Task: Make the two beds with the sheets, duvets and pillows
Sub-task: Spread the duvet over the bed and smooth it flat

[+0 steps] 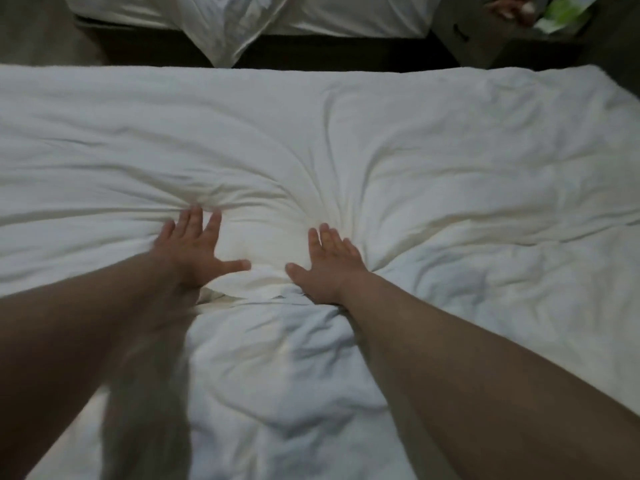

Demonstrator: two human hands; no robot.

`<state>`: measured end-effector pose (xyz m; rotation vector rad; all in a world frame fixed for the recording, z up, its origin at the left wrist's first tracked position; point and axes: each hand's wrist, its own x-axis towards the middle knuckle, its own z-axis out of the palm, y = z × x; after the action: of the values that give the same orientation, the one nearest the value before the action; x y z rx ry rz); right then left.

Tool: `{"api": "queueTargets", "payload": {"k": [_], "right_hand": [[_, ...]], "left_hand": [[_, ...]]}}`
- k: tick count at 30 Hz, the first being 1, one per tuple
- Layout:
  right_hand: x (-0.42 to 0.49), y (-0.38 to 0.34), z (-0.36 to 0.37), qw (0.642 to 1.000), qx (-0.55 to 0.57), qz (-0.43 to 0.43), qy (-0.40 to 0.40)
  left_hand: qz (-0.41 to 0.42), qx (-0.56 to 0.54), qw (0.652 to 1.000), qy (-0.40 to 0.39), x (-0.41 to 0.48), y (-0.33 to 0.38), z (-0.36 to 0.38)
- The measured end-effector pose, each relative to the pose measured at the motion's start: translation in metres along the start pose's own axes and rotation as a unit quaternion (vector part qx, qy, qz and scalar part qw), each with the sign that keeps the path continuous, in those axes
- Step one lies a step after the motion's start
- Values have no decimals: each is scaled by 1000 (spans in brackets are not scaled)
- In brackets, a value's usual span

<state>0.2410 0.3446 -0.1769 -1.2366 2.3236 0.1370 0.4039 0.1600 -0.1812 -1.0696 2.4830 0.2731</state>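
Both hands lie flat on the white duvet (450, 150) that covers the near bed from edge to edge. The left hand (194, 247) has its fingers straight and spread, the thumb pointing inward, and it presses the palm down into the cloth. The right hand (329, 261) does the same just beside it, fingers stretched forward and the thumb toward the left one. Neither hand grips anything. Between and around them the filling sinks, and long creases run out from the two palms like rays toward the far edge and to both sides.

The step in hand seems to be the smoothing of the duvet on this bed: it is already laid out, but it is not yet flat. Close to the person the cloth is bunched in many small folds, and a thicker fold sits right under the two wrists.

The next move probably calls for sliding the open palms apart, outward to the sides, with light and even pressure, so that the creases are pushed off and not only moved elsewhere. The bunched part near the body needs a pull at the edge more than a push.

Behind a dark gap stands the second bed (329, 15), also with white bedding. A white piece (228, 39) hangs over its side; it may be a pillow or a duvet corner, the view is too dim to tell.
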Motion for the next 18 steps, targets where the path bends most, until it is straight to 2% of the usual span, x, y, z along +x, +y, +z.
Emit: {"api": "queueTargets", "payload": {"k": [2, 4, 7, 9, 10, 11, 13, 15, 18], "right_hand": [[-11, -1, 5, 999, 33, -19, 18], [-35, -4, 16, 997, 56, -41, 44], [-75, -8, 30, 978, 149, -50, 135], [-105, -14, 44, 961, 202, -23, 188], [-123, -20, 55, 957, 185, -24, 224], [-140, -29, 69, 953, 153, -38, 259], [-166, -49, 99, 941, 97, -103, 306], [-174, -70, 120, 944, 67, -135, 293], [-161, -85, 118, 969, 38, -95, 226]], "left_hand": [[-23, -2, 1000, -19, 0, 9, -9], [-15, -53, 998, -10, -24, 21, -18], [44, -262, 963, 41, -95, 27, -16], [47, -227, 964, 132, -152, 21, 9], [26, -187, 967, 172, -181, 14, 28], [5, -154, 969, 193, -207, 4, 53], [-24, -118, 977, 174, -246, -13, 96], [-23, -94, 985, 143, -262, -23, 129], [-25, -73, 985, 157, -252, -28, 133]]}}
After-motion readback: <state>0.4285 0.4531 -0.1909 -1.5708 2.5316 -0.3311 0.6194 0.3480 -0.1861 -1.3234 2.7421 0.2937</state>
